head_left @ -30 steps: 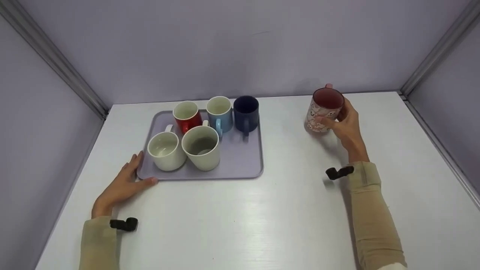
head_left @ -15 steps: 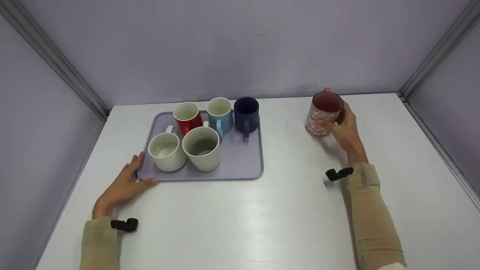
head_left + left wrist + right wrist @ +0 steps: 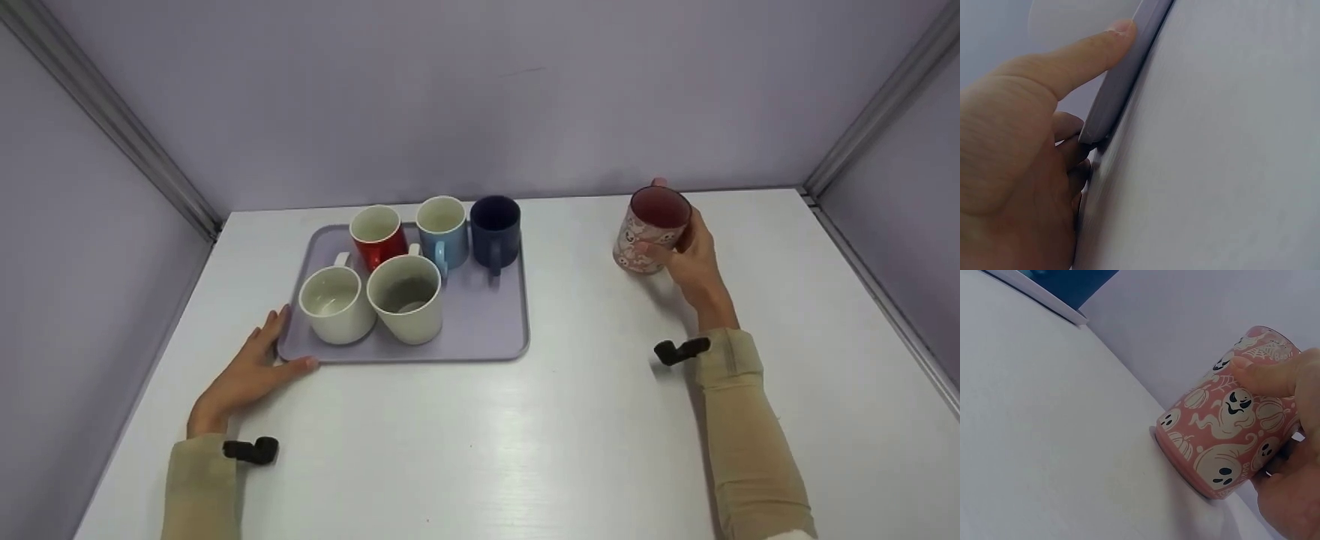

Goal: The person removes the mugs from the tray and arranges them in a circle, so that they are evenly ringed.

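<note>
My right hand (image 3: 691, 259) grips a pink mug with ghost and pumpkin patterns (image 3: 1230, 413) at the table's back right. The thumb lies on the near side and fingers reach behind. The mug stands upright with its base at the tabletop, and its handle points to the back wall. My left hand (image 3: 244, 375) touches the front left corner of a lilac tray (image 3: 480, 330), fingers along the left side, thumb on the front rim. On the tray stand a wide white mug (image 3: 341, 319), a taller white mug (image 3: 412, 319), a red mug (image 3: 386, 247), a light blue mug (image 3: 450, 244) and a navy mug (image 3: 496, 232).
The white table (image 3: 480, 442) meets a pale lilac wall (image 3: 480, 105) close behind the tray. More pale panels with metal posts stand at left and right. A black wrist camera (image 3: 251, 450) sits on the left cuff, and another black camera (image 3: 681, 350) on the right.
The pink mug and my right hand have come down slightly and a little nearer to me. My left hand and the tray with its mugs have kept their places.
</note>
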{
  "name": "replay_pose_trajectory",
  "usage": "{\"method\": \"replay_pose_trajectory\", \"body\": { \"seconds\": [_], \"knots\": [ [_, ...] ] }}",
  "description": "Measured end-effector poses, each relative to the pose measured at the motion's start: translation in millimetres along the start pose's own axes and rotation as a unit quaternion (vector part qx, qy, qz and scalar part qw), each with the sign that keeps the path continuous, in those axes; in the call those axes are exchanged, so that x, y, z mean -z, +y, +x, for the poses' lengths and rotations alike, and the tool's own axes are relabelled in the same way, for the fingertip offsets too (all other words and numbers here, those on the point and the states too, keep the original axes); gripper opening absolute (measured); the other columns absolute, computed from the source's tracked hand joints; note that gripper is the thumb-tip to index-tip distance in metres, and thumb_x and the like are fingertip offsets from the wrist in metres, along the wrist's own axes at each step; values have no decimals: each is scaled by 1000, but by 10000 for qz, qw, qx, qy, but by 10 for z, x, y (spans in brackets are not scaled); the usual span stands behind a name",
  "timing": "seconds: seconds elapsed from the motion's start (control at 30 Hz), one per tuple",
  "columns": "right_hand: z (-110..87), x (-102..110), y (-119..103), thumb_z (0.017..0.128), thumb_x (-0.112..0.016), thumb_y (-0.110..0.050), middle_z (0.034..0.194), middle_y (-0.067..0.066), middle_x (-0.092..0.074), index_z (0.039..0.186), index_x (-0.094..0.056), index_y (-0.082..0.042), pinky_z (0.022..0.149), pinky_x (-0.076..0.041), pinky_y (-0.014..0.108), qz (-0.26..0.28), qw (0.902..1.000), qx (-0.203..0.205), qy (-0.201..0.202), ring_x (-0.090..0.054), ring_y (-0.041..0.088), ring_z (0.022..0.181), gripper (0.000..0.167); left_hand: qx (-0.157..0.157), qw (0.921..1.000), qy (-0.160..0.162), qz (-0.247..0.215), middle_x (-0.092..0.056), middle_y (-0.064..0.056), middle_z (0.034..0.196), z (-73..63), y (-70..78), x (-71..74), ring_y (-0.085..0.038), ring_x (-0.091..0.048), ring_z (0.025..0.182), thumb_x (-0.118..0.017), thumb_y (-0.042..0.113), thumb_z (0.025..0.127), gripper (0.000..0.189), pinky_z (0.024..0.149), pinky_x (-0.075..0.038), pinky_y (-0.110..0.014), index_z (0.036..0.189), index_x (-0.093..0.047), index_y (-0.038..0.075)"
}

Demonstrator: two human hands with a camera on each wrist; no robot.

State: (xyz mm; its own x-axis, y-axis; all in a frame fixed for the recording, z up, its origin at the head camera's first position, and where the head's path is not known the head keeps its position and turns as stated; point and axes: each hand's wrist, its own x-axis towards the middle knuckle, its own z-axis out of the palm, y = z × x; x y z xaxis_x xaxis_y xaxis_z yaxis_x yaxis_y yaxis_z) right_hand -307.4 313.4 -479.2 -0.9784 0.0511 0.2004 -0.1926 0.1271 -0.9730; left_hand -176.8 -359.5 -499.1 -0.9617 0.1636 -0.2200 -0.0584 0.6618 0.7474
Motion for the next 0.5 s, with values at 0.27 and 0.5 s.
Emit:
{"method": "replay_pose_trajectory", "body": {
  "seconds": [0.27, 0.5],
  "knots": [
    [-2, 47, 26, 92, -82, 0, 164, 12, -46, 167, -33, -15, 134, -26, 36, -22, 9998, 96, -183, -38, 26, 158, 91, -31, 9999, 40, 94, 12, -21, 178, -4, 19, -5, -55, 18, 161, -78, 50, 96, 112, 125, 8, -78, 174, -2, 22],
    [8, 80, 45, 92, -82, 1, 161, 11, -49, 166, -35, -13, 133, -28, 34, -16, 9991, 171, -380, -41, 23, 155, 89, -7, 9999, 42, 100, 10, -21, 178, -1, 6, -9, -56, 17, 160, -78, 48, 96, 112, 124, 7, -79, 174, -2, 23]
  ]
}}
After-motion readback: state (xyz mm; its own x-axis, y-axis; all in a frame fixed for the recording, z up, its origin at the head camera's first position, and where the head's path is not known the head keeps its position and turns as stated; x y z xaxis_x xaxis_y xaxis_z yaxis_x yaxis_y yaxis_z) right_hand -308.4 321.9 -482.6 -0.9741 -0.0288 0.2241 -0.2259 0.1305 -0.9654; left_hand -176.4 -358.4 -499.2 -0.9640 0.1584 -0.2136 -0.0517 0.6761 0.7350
